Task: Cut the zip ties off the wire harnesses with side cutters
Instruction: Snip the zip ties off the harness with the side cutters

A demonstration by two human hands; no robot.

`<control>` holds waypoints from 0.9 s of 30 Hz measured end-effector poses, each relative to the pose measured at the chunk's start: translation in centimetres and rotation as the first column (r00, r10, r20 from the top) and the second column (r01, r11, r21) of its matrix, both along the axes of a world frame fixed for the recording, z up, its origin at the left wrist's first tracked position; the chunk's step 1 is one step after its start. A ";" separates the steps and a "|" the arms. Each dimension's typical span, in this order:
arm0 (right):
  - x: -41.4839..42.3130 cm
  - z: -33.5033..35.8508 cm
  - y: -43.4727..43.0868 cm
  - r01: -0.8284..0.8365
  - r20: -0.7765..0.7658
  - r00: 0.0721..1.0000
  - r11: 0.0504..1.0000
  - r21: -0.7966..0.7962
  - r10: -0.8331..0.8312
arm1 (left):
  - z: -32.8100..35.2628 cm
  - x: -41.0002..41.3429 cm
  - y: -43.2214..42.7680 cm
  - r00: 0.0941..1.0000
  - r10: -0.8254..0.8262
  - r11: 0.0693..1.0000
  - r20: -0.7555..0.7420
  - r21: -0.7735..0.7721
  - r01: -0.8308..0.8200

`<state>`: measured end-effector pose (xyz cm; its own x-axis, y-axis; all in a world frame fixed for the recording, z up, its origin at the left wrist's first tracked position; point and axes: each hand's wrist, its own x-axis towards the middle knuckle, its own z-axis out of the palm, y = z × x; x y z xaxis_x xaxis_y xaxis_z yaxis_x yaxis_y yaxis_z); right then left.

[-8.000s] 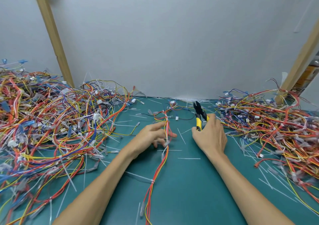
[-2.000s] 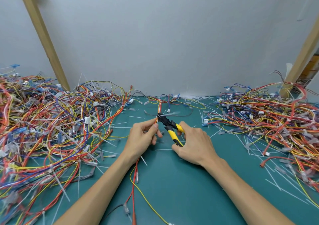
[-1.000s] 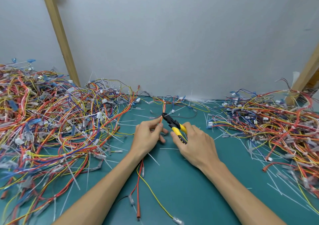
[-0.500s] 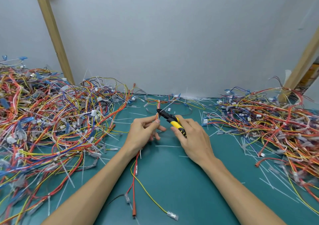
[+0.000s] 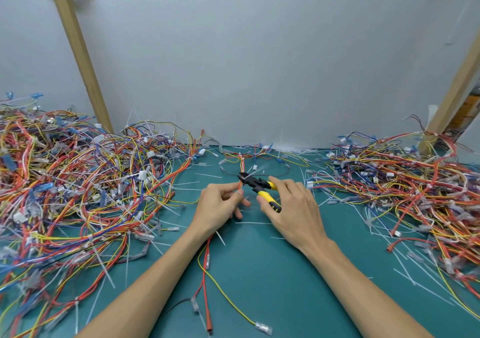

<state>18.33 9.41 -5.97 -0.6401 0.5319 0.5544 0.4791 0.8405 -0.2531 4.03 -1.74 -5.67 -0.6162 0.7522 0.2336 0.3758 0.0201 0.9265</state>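
The left hand (image 5: 220,205) pinches the thin red, orange and yellow wire harness (image 5: 242,163) lying on the teal worktop (image 5: 259,272). The right hand (image 5: 293,208) grips the yellow-and-black side cutters (image 5: 261,187). Their nose has moved onto the bundle, just above the left fingertips. A white zip tie (image 5: 257,169) blurs beside the nose, so the cut is probably in progress.
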 end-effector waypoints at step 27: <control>0.3 0.9 0.6 0.011 -0.032 0.999 0.989 -0.149 -0.016 | -0.2 -0.2 0.1 0.996 -0.080 0.996 0.025 0.050 0.078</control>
<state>18.67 9.96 -5.09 -0.6154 0.6184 0.4887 0.4792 0.7858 -0.3910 3.86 -1.67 -5.83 -0.5619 0.7869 0.2551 0.3490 -0.0541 0.9356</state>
